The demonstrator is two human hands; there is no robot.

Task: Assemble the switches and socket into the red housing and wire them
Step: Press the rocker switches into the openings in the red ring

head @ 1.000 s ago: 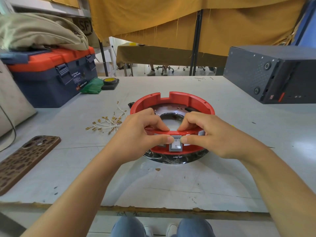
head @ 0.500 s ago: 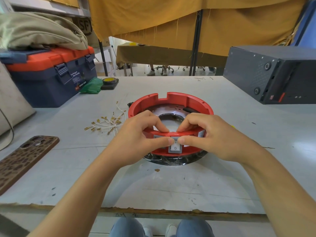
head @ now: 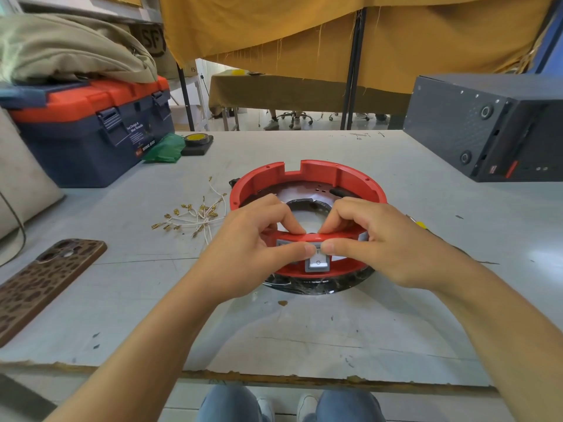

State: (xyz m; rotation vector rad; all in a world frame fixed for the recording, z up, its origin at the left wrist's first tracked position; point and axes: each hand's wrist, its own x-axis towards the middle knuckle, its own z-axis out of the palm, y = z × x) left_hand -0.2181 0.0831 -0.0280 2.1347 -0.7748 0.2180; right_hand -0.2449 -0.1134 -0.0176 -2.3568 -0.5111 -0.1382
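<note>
The round red housing lies on the grey table, a dark shiny part under its near side. A grey-white rocker switch sits in the near wall of the housing. My left hand and my right hand both grip that near wall: index fingers curl over the rim from inside, and both thumbs press on the top of the switch from outside. A bundle of white wires with brass terminals lies on the table left of the housing.
A blue and orange toolbox with cloth on top stands at back left, a yellow tape roll beside it. A phone in a brown patterned case lies at left. A dark grey computer case stands at back right. The table's chipped front edge is near.
The hands and housing stay nearly still. The thumbs remain pressed together on the switch.
</note>
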